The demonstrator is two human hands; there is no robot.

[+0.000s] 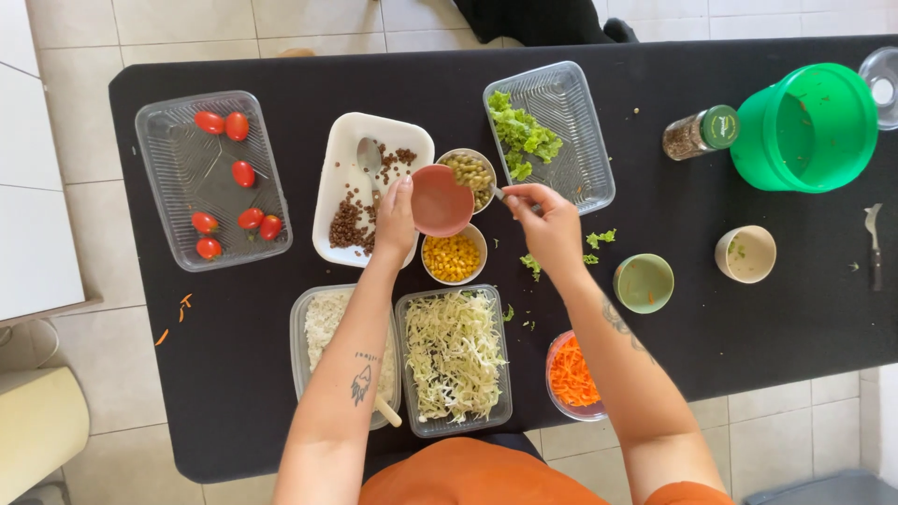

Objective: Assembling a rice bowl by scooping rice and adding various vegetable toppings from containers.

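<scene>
My left hand (394, 221) holds a small pink bowl (441, 199) tilted above the black table (702, 337). My right hand (550, 224) grips a metal utensil whose tip (497, 193) reaches into a little bowl of green olives (470, 174) just behind the pink bowl. In front of the pink bowl stands a small bowl of yellow corn (452, 257). To the left, a white tray (344, 159) carries brown beans and a spoon (369, 157).
A clear tray of cherry tomatoes (211, 178) lies at the left, a clear tray of lettuce (552, 131) behind my right hand. Trays of rice (323, 323), shredded cabbage (455, 355) and a bowl of grated carrot (571, 374) sit near me. Green bucket (806, 126), spice jar (700, 134), two cups at right.
</scene>
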